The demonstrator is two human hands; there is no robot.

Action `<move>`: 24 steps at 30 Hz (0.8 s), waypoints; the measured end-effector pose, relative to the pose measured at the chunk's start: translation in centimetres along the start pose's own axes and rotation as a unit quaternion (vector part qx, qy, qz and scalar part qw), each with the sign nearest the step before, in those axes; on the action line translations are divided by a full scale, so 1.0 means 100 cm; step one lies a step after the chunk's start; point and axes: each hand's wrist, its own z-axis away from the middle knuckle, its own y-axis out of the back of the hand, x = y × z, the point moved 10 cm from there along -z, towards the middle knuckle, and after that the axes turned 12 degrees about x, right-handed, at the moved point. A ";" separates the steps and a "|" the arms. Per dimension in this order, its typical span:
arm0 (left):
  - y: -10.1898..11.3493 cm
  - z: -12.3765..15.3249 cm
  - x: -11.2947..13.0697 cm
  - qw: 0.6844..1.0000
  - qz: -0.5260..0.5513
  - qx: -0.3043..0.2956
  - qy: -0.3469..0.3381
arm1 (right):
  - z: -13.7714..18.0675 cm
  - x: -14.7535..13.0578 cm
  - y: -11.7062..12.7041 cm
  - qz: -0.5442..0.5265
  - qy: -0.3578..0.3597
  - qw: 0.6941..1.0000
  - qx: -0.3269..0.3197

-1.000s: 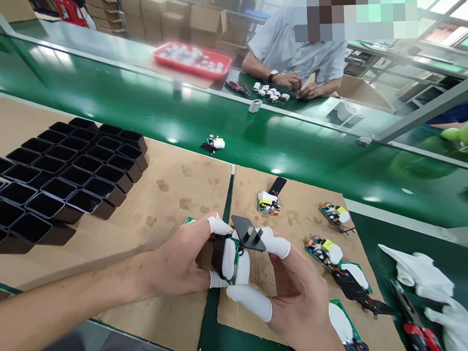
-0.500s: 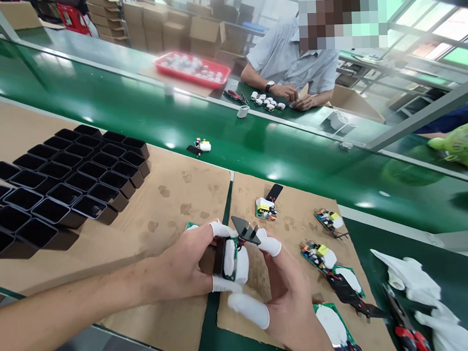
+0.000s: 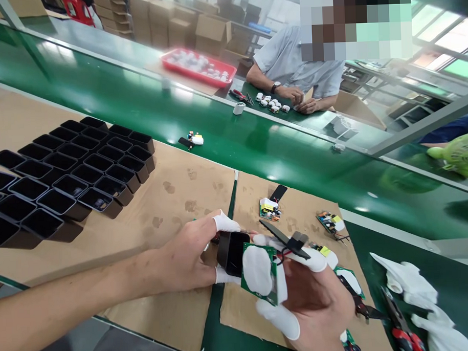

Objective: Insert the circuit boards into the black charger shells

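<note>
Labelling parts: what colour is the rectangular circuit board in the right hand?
Green circuit board, with a white patch; head view.

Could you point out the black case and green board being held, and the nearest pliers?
Black case (image 3: 225, 251): head view, on its outer side wall.
Green board (image 3: 256, 271): head view, on its white-coated face.
Pliers (image 3: 397, 315): head view, on the dark part above the red handles.

Clock centred on hands. 11: open lane over bare cardboard (image 3: 180, 180), between left hand (image 3: 190, 248) and green belt (image 3: 132, 110). 10: packed black cases (image 3: 75, 178) block low pass. 9: left forearm (image 3: 88, 288) bars way. 1: board with black plate (image 3: 269, 207) stands in path. 2: circuit boards (image 3: 331, 222) crowd past right hand (image 3: 318, 300). 4: pliers (image 3: 399, 318), white cloths (image 3: 418, 281) just beside.
</note>
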 end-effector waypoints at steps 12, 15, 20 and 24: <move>-0.002 0.005 0.003 0.999 -0.022 -0.026 -0.027 | 0.017 0.022 0.001 0.060 -0.040 0.997 -0.033; -0.002 0.004 0.004 0.999 -0.010 -0.017 -0.028 | 0.019 0.022 0.002 0.095 -0.025 0.994 -0.042; -0.002 0.007 -0.004 0.999 -0.033 -0.027 0.014 | 0.015 0.018 -0.005 0.094 -0.013 0.994 -0.052; -0.003 0.007 -0.004 0.999 -0.028 -0.033 0.019 | 0.012 0.016 -0.011 0.086 -0.011 0.994 -0.072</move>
